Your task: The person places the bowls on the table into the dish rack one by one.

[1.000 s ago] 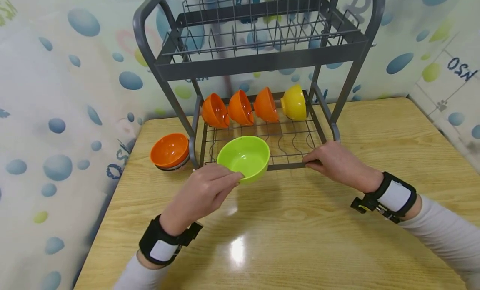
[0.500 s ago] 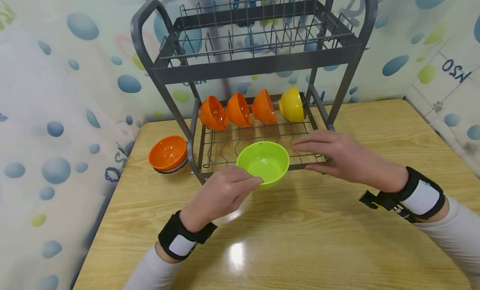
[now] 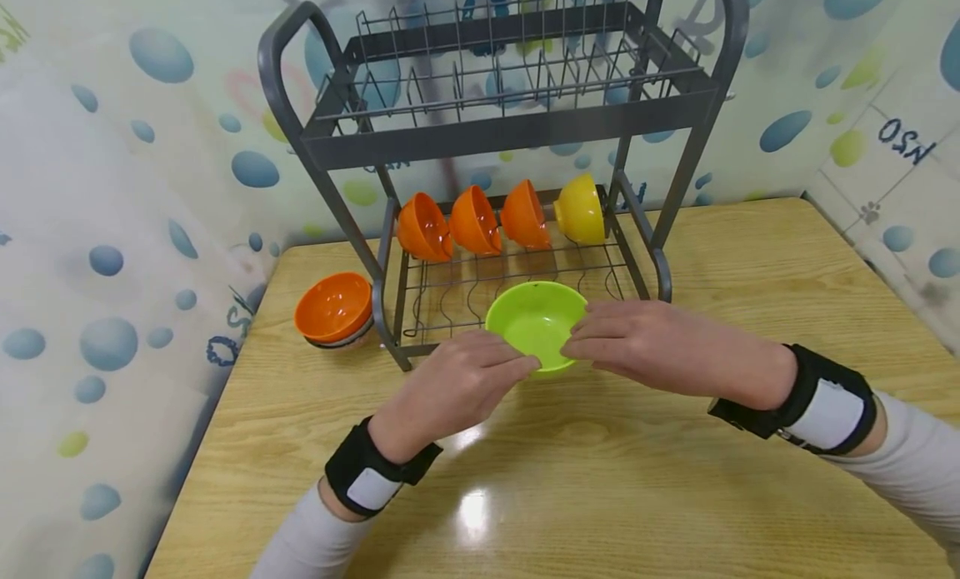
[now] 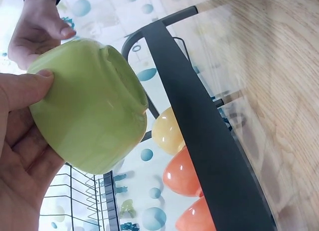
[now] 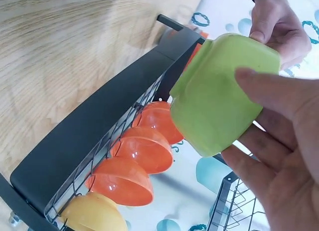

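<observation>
A light green bowl (image 3: 536, 322) is held in the air, open side up, before the front edge of the lower rack shelf. My left hand (image 3: 459, 386) pinches its near left rim, the thumb lying on the outer wall in the left wrist view. At the right rim is my right hand (image 3: 656, 341); in the right wrist view its thumb (image 5: 259, 86) lies over the outer wall, with the fingers on the rim's inner side. Parts of the fingers are hidden by the bowl.
A dark two-tier dish rack (image 3: 510, 133) stands against the patterned wall. Three orange bowls (image 3: 475, 221) and a yellow bowl (image 3: 581, 211) stand on edge along its lower shelf's back. Left of the rack, an orange bowl (image 3: 334, 306) tops a stack on the wooden table (image 3: 600, 496).
My left hand has carried the green bowl to the right. My right hand has let go of the rack's front edge, opened, and moved left to take the bowl's right rim.
</observation>
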A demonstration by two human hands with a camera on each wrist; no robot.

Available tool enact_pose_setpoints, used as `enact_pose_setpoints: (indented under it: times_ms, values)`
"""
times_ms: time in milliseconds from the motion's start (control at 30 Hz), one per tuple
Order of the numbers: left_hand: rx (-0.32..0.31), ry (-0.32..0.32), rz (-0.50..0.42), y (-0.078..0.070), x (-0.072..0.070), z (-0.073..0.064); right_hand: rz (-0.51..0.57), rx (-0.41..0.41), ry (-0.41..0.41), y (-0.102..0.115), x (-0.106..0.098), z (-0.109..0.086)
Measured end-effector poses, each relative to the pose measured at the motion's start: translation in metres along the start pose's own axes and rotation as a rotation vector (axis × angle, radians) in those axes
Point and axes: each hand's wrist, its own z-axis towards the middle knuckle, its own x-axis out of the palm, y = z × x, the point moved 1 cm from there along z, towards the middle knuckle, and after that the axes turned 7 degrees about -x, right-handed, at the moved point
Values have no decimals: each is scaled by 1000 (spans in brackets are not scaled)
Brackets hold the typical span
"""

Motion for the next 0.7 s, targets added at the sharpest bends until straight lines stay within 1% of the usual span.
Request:
enact_pose_setpoints:
  times_ms: [167,267,400,500,600,667,700]
  values:
    - [20,-17,2,-1,1,2,4,-21,-37,-2,1,3]
    - [17,-35,6,-1,1,2,7,-28,-55,-3,-1,5]
    - [10,-77,29,-1,-1,3,-9,-25,-73,-5,-6,5]
    - [17,-156,25,-1,-4,4,-15,-21,-94,-6,-10,5]
    - [37,-295,2,0,-8,5,7,0,-123,-10,-13,5]
    - [48,-394,-20,1,-11,5,39,31,-149,-13,-14,4]
    - [44,-434,-24,2,-13,5,55,53,-162,-15,-14,3]
